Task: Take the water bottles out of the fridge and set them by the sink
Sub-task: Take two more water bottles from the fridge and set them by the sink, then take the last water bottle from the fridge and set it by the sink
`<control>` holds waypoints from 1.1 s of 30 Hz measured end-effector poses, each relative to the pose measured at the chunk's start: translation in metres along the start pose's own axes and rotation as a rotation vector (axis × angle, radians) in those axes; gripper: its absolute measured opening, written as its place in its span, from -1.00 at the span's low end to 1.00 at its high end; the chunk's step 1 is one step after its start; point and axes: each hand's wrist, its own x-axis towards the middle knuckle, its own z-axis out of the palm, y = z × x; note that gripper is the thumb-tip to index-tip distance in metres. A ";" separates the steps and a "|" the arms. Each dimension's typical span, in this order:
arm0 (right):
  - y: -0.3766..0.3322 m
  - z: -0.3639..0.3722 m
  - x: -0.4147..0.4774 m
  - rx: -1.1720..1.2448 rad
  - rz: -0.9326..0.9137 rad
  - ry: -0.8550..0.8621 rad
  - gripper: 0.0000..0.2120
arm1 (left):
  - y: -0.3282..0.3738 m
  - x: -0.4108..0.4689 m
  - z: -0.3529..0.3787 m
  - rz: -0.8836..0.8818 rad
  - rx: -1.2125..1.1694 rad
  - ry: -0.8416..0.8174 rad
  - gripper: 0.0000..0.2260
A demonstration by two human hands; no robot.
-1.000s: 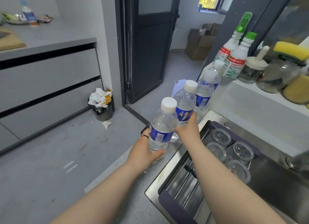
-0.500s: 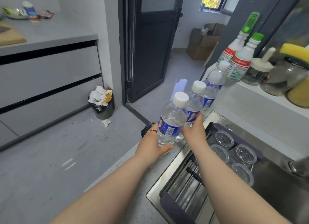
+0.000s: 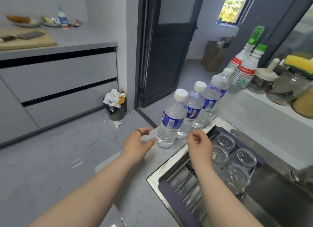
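Observation:
Several clear water bottles with blue labels and white caps stand in a row on the grey counter left of the sink (image 3: 153,175). The nearest bottle (image 3: 171,120) is upright, the second bottle (image 3: 191,111) just behind it, a third bottle (image 3: 209,101) farther back. My left hand (image 3: 137,145) hovers open just left of the nearest bottle, not touching it. My right hand (image 3: 199,144) is open with curled fingers, just right of the bottles over the sink's edge. Neither hand holds anything.
Several upturned glasses (image 3: 237,159) sit in a purple rack in the sink. Two green-capped cleaner bottles (image 3: 245,69), jars and a yellow sponge (image 3: 299,62) line the ledge. A full bin (image 3: 116,104) stands on the floor by a dark door (image 3: 169,48). Another bottle (image 3: 62,20) stands on the far counter.
Both hands set their bottles down on the counter beside the sink and let go; they have drawn back a little and opened.

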 end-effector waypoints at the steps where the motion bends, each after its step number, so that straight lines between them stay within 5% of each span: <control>1: -0.001 0.001 -0.011 0.031 -0.029 -0.041 -0.76 | -0.004 -0.011 -0.003 -0.015 -0.020 0.055 -0.72; 7: -0.006 0.002 -0.074 0.122 -0.177 -0.373 -0.64 | -0.033 -0.085 -0.014 -0.099 -0.119 0.315 -0.90; 20: 0.017 0.058 -0.233 0.078 -0.262 -1.035 -0.63 | -0.146 -0.277 -0.049 -0.438 -0.239 0.793 -0.87; 33: 0.050 0.118 -0.519 -0.051 -0.350 -1.685 -0.66 | -0.278 -0.602 -0.046 -0.827 -0.423 1.317 -0.84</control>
